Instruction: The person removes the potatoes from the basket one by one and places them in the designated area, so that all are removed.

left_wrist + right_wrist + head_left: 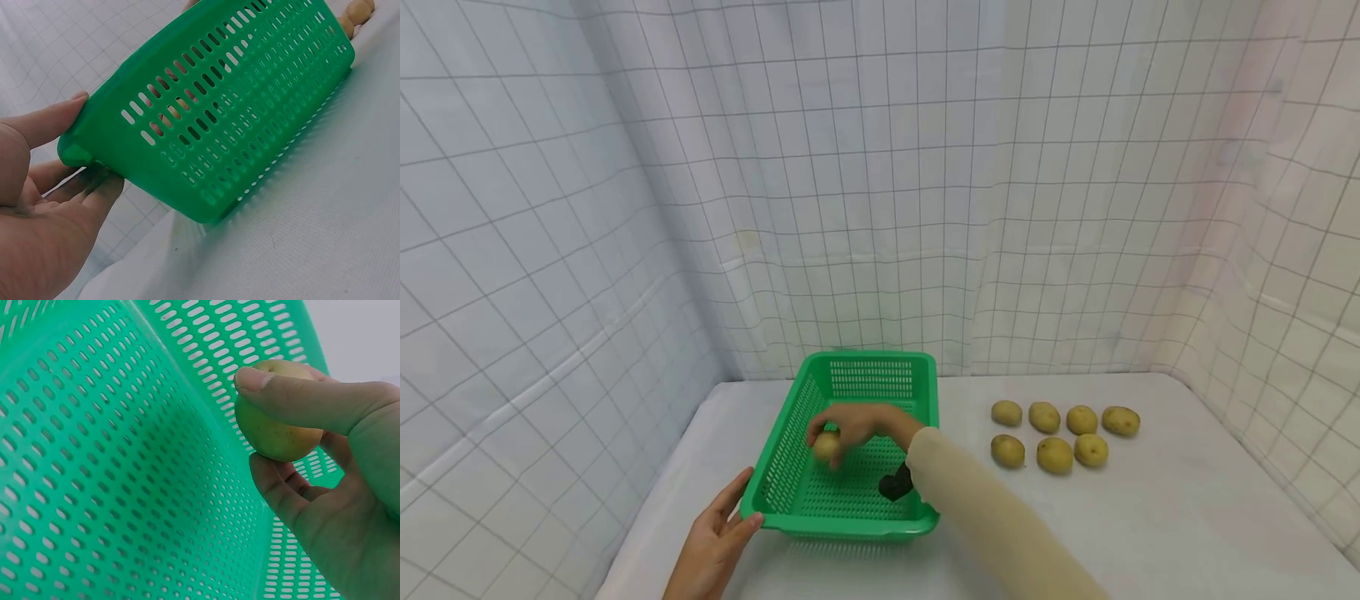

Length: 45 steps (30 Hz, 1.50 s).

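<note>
A green plastic basket [842, 525] with slotted walls stands on the white table. My right hand [856, 423] reaches down inside it and grips a yellow potato [827, 447]. The right wrist view shows the thumb laid across that potato [275, 434] and the fingers curled beneath it, with the slotted basket floor [125, 469] beside. At the basket's near left corner my left hand [715, 533] pinches the rim. In the left wrist view its thumb [59, 119] presses the rim from above, and the fingers lie under the lip.
Right of the basket, several potatoes [1055, 456] lie on the table [1150, 517] in two rows. White grid-patterned sheets [925, 208] hang at the back and both sides. A black wrist device [896, 482] hangs under the right wrist, over the basket.
</note>
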Motion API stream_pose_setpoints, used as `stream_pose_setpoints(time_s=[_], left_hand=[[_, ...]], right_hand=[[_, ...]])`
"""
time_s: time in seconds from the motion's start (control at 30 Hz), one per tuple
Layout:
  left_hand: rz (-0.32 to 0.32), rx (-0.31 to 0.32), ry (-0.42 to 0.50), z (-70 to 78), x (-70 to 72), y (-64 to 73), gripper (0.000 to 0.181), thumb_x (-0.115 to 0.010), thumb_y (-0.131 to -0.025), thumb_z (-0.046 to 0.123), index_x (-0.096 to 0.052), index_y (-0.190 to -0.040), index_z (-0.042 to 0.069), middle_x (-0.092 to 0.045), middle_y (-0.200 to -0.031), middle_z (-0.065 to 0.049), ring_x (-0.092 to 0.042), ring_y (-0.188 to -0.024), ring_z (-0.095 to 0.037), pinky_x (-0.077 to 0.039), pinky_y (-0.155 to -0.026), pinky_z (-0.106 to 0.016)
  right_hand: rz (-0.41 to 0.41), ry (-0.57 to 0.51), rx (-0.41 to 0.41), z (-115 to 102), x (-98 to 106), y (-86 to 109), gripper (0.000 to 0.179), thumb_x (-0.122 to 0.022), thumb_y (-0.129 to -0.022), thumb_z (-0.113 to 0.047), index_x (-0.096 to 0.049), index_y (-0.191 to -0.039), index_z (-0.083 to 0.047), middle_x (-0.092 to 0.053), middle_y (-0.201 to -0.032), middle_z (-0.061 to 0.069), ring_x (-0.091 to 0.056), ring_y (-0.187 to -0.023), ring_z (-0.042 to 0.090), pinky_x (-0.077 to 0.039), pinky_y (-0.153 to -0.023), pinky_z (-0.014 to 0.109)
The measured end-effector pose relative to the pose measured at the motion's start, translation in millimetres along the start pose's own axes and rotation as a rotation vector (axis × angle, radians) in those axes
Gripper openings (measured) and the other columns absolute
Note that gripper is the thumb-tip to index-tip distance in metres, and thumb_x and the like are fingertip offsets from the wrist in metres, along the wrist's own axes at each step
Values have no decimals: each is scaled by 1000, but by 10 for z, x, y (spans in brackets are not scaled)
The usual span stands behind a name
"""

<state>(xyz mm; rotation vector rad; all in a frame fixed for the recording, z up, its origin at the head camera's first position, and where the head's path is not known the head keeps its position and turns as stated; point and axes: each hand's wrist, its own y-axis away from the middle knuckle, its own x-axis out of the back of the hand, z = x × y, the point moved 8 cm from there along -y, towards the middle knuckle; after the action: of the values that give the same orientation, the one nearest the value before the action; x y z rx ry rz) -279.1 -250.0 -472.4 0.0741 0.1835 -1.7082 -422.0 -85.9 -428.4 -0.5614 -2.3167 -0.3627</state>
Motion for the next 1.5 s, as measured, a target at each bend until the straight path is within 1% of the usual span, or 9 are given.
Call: stream_pose_setpoints(time_s=[0.17,0.3,0.4,0.47,0.63,0.8,1.03,1.27,1.5], left_hand=[[5,2,-5,13,-1,4,79,-61,-103,0,-9,-163,-7,-5,-167,-23,-53,-127,1,-48,-103,-23],[-1,-12,-1,25,0,5,78,-60,-103,-1,-9,-162,-7,-5,-166,-23,-52,-128,0,-47,-103,-23],[-3,-9,5,15,3,9,79,-60,-103,-1,-8,-162,-7,-5,-166,-23,-52,-127,1,-47,-103,-23],[-2,-8,8,6,8,14,79,-60,-103,-1,-8,-162,-7,-5,-166,-23,-53,-127,1,-47,-103,-23],[-7,-8,14,-10,18,14,80,-60,-103,-2,-7,-162,-7,-4,-166,-23,-53,-126,1,-47,-103,-23],[-15,-12,15,-6,22,12,80,-59,-103,-2,-5,-162,-9,-1,-166,-25,-53,-126,2,-48,-102,-22],[-18,-20,11,2,20,-5,80,-59,-103,-2,-6,-162,-9,-1,-166,-26,-53,-126,1,-47,-103,-23],[-6,-7,11,-5,11,-5,79,-60,-103,-1,-7,-162,-8,-4,-166,-23,-53,-127,2,-47,-103,-23],[-10,-12,17,8,9,4,79,-59,-103,-2,-7,-162,-8,-3,-166,-24,-52,-128,1,-47,-103,-24]], right_hand=[[24,-19,-2,-24,96,98,47,-88,-83,-2,-69,-126,-4,-61,-119,-8,-57,-102,15,-52,-83,25],[40,-28,5,-55,172,177,48,-87,-83,-2,-69,-127,-4,-61,-120,-6,-57,-106,22,-52,-84,26],[53,-32,1,-65,216,232,48,-88,-83,-2,-69,-126,-5,-61,-120,-7,-57,-107,25,-53,-83,26],[61,-40,-12,-63,241,269,48,-88,-82,-2,-69,-127,-5,-61,-120,-8,-57,-106,24,-53,-82,27],[73,-41,-23,-60,306,362,44,-88,-82,-1,-71,-122,-11,-61,-119,-8,-58,-99,16,-54,-80,27],[90,-45,-35,-73,391,474,44,-88,-82,0,-71,-118,-17,-60,-122,-7,-58,-98,16,-54,-80,28],[104,-33,-60,-51,485,611,44,-87,-83,-1,-70,-119,-19,-59,-123,-7,-59,-99,18,-55,-81,30],[122,-15,-72,10,542,744,45,-87,-83,-2,-69,-123,-14,-59,-124,-6,-58,-102,20,-54,-81,31],[139,-19,-84,62,601,880,45,-88,-82,-2,-70,-120,-17,-59,-126,-5,-57,-101,19,-54,-82,32]])
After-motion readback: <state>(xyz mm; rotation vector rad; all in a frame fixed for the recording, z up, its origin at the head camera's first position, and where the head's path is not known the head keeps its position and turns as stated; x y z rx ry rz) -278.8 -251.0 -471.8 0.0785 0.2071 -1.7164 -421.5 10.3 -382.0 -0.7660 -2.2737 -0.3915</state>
